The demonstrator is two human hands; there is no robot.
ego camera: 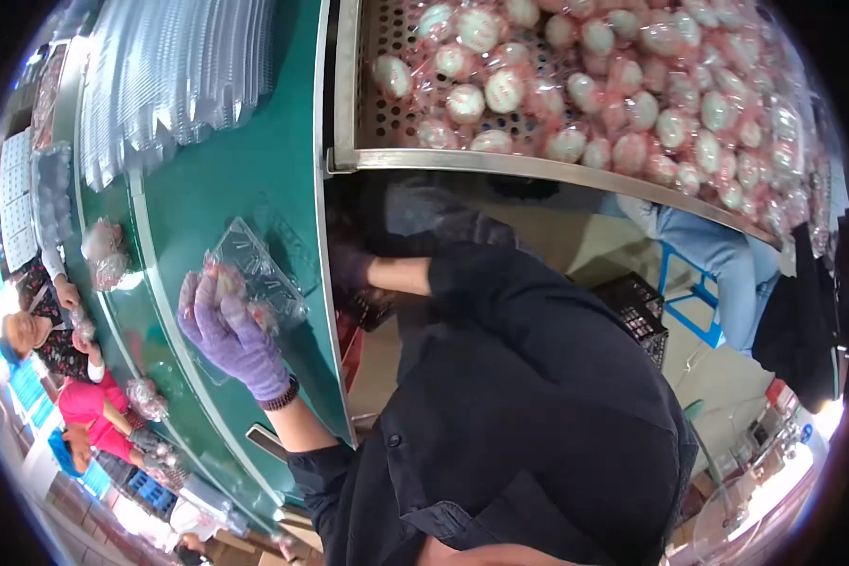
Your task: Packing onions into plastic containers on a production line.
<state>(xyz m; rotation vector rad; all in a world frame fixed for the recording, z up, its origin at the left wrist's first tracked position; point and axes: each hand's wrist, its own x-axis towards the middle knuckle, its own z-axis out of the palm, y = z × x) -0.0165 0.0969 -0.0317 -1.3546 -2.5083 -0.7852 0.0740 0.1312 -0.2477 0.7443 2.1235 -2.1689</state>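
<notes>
My left hand (237, 339), in a light purple knitted glove with a dark beaded bracelet at the wrist, is over the green work table. Its fingers curl around a wrapped egg (229, 284) in clear film with red print. Right beside it lies a clear plastic clamshell tray (258, 265), partly covered by the hand. Another wrapped piece (263, 316) shows at the tray's lower end. My right hand (350, 269), gloved and dark in shadow, is by the table's near edge. Its fingers are too dim to make out.
A perforated metal tray (467, 161) holds several wrapped eggs (502, 90). Stacked clear clamshells (177, 78) stand on the table. A phone (267, 440) lies near my left forearm. Co-workers (95, 417) handle wrapped pieces across the table. A blue stool (693, 304) and black crate (630, 311) are behind.
</notes>
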